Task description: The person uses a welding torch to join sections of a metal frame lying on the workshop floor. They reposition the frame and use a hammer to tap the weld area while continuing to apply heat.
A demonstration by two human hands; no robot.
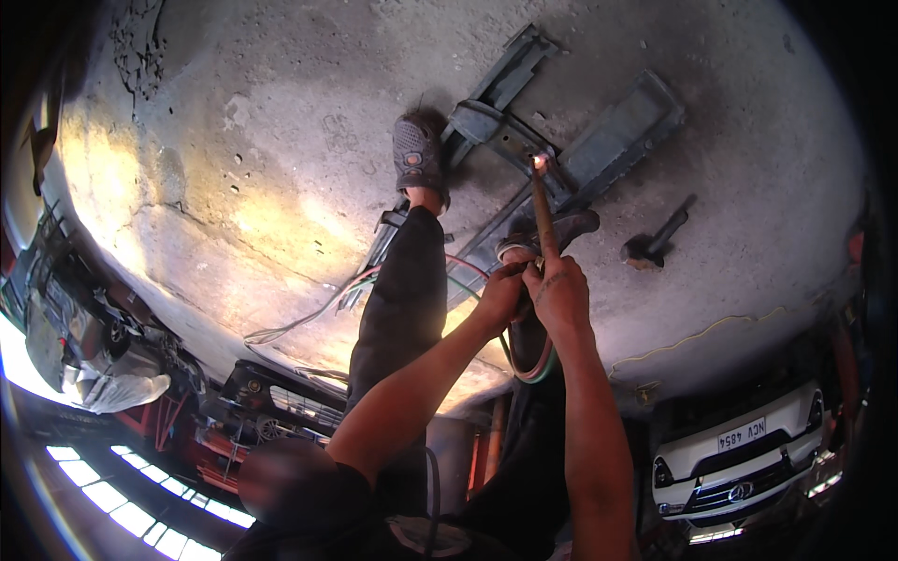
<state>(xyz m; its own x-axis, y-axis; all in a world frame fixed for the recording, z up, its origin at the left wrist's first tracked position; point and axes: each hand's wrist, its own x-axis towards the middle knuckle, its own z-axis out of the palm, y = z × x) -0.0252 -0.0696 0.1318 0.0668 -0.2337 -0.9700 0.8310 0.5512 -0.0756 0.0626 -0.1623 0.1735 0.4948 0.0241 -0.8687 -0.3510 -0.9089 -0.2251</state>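
A gas cutting torch [543, 217] points away from me, with a bright glow at its tip against a grey steel frame [505, 137]. My right hand [561, 292] is wrapped round the torch's body. Close beside it, my left hand [503, 294] is closed at the torch's rear end; its fingertips are partly hidden. A red and green hose pair [537, 373] loops below my hands. The frame is made of channel pieces and a wide flat section [622, 137]. My left shoe [418, 154] stands beside it, and my right shoe [571, 225] rests by its lower part.
A hammer [659, 234] lies on the concrete floor [748, 178] right of the frame. Hoses [290, 334] trail off to the left. A white car bumper [739, 458] is at lower right, near a thin yellow cord [697, 337]. Vehicle parts [112, 346] crowd the left side.
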